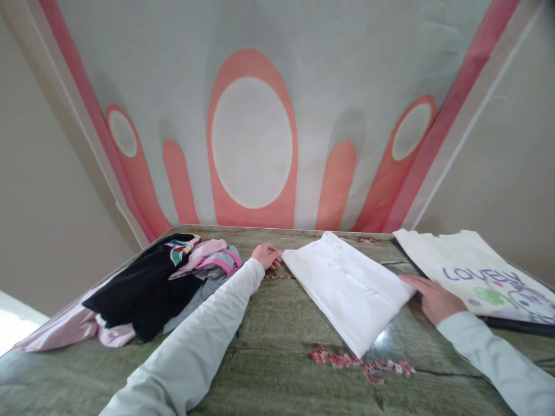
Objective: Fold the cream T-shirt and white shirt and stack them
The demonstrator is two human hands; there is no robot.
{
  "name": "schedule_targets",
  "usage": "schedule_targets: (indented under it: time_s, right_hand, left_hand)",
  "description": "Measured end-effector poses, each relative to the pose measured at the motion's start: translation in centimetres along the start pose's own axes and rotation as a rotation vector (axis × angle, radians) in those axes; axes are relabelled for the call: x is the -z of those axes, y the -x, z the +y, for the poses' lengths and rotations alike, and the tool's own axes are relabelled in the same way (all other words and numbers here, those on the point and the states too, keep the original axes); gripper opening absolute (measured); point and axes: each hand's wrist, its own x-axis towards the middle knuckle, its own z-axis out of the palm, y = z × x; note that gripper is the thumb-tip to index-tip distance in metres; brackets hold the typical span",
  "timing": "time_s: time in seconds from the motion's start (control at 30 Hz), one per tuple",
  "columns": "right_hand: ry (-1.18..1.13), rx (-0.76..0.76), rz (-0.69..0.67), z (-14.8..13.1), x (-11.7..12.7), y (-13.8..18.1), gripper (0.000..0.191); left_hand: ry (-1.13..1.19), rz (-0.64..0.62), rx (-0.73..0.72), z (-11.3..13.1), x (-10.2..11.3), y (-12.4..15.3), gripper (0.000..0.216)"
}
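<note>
A white shirt (336,283), folded into a flat packet with small ornaments down its front, lies turned at an angle on the table. My left hand (266,256) pinches its far left corner, fingertips pressed together. At the opposite side my right hand (436,297) grips the right corner, with fingers on top and the thumb hidden from view. Both arms reach forward in pale long sleeves.
To the left is a loose heap of clothes, with a black garment (147,289) over pink and grey ones. A folded cream garment lettered "LOVELY" (468,254) rests on dark cloth at the right. The wood-patterned table (269,358) meets a decorated backdrop (251,219) behind.
</note>
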Motion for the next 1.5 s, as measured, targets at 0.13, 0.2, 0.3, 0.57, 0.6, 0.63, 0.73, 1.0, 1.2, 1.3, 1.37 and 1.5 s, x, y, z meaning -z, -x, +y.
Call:
schedule_targets:
  time_s: [0.13,0.2,0.3,0.57,0.6,0.63,0.73,1.0,1.2,1.3,1.37,1.5]
  right_hand:
    - [0.033,0.007,0.036,0.2,0.0,0.1,0.062]
    - [0.045,0.029,0.077,-0.3,0.3,0.1,0.061]
    - [0.052,0.070,0.139,-1.6,1.1,-0.1,0.061]
    - [0.011,0.136,0.275,-5.2,2.8,-0.3,0.051]
    - [0.001,0.144,0.281,-5.4,2.9,-0.3,0.050]
    - [-0.010,0.154,0.283,-5.7,2.9,-0.3,0.050]
    - [-0.028,0.180,0.287,-6.1,3.2,-0.4,0.048]
    - [-0.133,0.248,0.312,-10.2,5.2,-0.2,0.041]
    - [-0.334,0.295,0.003,-19.7,8.3,-1.1,0.031]
    - [-0.433,0.312,-0.166,-23.3,9.1,-3.0,0.029]
    - [-0.433,0.292,-0.248,-24.8,8.9,-4.4,0.028]
    - [-0.354,0.204,-0.286,-26.7,7.6,-6.6,0.019]
  left_hand:
    - [0.025,-0.048,0.044,0.2,-0.8,-0.9,0.020]
    - [0.014,-0.058,0.057,0.3,-0.8,-1.2,0.027]
    - [-0.007,-0.072,0.059,0.5,-0.6,-1.2,0.033]
    - [-0.022,-0.090,0.056,1.0,-0.3,-0.6,0.030]
    - [-0.021,-0.093,0.056,1.1,-0.3,-0.6,0.030]
    - [-0.019,-0.098,0.057,1.1,-0.3,-0.6,0.030]
    - [-0.012,-0.113,0.070,1.1,-0.2,-0.6,0.029]
    - [0.014,-0.135,0.125,1.6,0.1,-0.4,0.027]
    - [0.046,-0.147,0.161,2.1,0.1,-0.5,0.024]
    - [0.060,-0.168,0.172,2.0,0.1,-0.7,0.020]
    - [0.072,-0.187,0.171,1.8,0.2,-0.8,0.017]
    - [0.097,-0.226,0.153,1.6,0.4,-1.0,0.012]
